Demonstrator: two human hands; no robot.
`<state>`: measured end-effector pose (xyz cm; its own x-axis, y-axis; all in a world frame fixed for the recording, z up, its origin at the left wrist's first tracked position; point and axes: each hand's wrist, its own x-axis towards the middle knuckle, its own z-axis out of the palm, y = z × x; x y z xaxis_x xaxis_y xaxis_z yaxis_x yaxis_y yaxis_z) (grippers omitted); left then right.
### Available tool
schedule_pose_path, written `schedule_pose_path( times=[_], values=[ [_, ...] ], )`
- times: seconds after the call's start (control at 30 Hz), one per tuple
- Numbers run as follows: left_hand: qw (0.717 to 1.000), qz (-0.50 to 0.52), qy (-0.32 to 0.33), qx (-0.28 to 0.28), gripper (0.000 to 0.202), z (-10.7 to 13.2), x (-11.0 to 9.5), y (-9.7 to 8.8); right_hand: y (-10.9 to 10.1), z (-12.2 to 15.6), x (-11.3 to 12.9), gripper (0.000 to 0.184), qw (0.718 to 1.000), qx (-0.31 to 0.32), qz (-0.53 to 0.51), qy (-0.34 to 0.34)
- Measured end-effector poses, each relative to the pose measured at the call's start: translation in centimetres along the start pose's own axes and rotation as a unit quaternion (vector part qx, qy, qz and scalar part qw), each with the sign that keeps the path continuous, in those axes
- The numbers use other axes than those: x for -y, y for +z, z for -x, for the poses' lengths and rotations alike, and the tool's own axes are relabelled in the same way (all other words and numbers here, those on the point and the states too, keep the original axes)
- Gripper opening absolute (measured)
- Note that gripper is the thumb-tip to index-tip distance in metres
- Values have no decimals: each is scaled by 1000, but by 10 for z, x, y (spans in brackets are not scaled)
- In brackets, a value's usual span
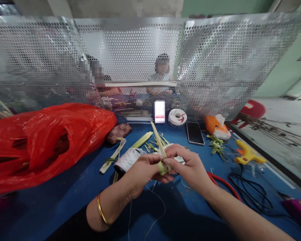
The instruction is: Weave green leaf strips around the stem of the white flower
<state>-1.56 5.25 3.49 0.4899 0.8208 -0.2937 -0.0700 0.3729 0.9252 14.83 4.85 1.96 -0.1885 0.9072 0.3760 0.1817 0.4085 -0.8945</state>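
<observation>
A pale green leaf strip [158, 137] is held above the middle of the blue table [72, 204], its long end pointed up and away, its lower part bent into a loop at the fingers. The strip is pinched by the right hand [188, 164] between thumb and fingers; its looped part is gripped by the left hand [145, 169], whose fingers are curled close, and whether a finger is ringed by the loop cannot be told. A gold bangle [102, 209] is worn on the left wrist. Just beside the left hand a white bundle [130, 158] is laid, and fine thread [165, 208] is trailed below the hands. Beyond them, cut leaf pieces [142, 139] are scattered. To the left, a checked pouch [119, 133] is set next to a red plastic bag [90, 134]. To the right, a dark phone [195, 133], an orange tissue pack [217, 127] and a yellow glue gun [249, 154] are placed. Near the perforated metal panel [140, 40], a white roll [177, 117] is seen; behind it, two people are partly visible.
</observation>
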Motion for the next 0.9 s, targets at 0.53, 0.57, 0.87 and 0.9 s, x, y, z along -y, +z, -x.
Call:
schedule_pose_path(
  times=[0.53, 0.57, 0.87, 0.9],
  values=[
    [994, 67, -31, 75, 21, -6, 5, -7, 4, 3, -4, 12, 994, -67, 90, -18],
    [996, 58, -28, 66, 21, -6, 7, -6, 5, 3, -4, 13, 994, -72, 86, -10],
    [1000, 15, -11, 12, 21, -4, 4, -2, 9, 3, -9, 15, 988, -132, 9, 82],
    [1000, 18, -8, 8, 21, -4, 4, -2, 7, 2, -9, 16, 986, -137, 8, 90]
  ],
)
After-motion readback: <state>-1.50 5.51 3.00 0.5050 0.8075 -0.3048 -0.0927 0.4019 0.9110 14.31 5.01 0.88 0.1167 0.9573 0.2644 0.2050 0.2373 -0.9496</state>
